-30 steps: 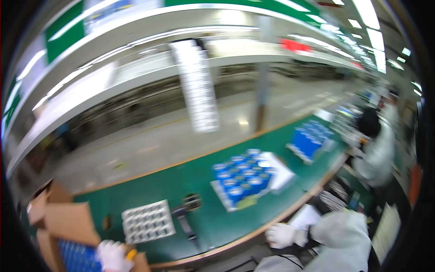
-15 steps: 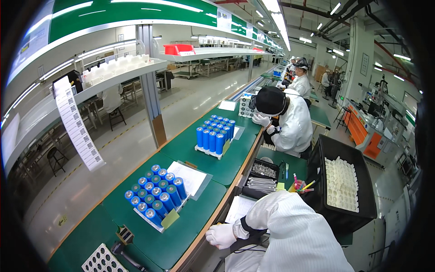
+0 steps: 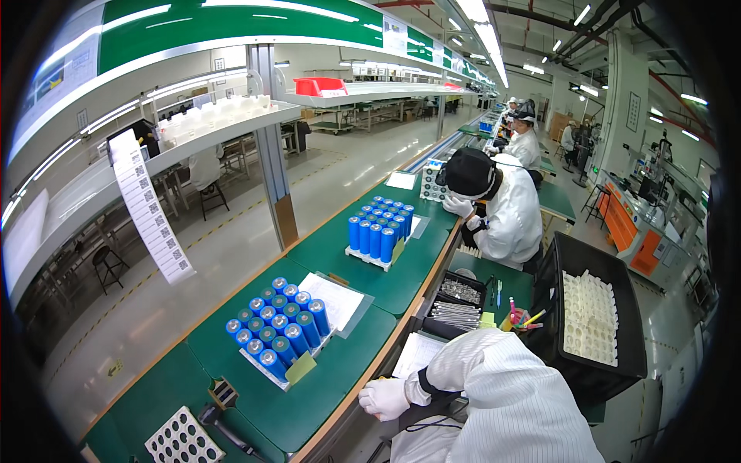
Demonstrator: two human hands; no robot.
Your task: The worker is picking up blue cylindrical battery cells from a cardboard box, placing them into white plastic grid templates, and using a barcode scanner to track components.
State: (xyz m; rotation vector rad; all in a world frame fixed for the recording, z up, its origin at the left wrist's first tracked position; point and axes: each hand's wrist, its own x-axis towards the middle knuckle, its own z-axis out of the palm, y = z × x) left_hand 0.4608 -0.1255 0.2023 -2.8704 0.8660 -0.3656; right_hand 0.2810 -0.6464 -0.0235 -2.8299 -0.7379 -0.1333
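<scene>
At the lower edge of the view, neither your left hand nor your right hand appears, so the state of either grip cannot be told. Nearest that edge lies a white perforated tray (image 3: 181,440), flat on the green bench (image 3: 340,370), with a dark hand tool (image 3: 224,428) just beside it on its right.

Farther along the bench stands a block of blue cylindrical cells (image 3: 278,328), upright in close rows on a pale base, and a yellow-green tag touches its near corner. A white sheet of paper (image 3: 333,297) lies just beside the block, on its far side.

To your right, a co-worker in a white coat rests a white-gloved hand (image 3: 384,399) on the bench edge, apart from the cells.

Well beyond, a second block of blue cells (image 3: 378,235) stands on the same bench, near another co-worker in a black cap (image 3: 467,171).

A black bin (image 3: 629,309) at the right holds a white moulded insert (image 3: 590,316).
</scene>
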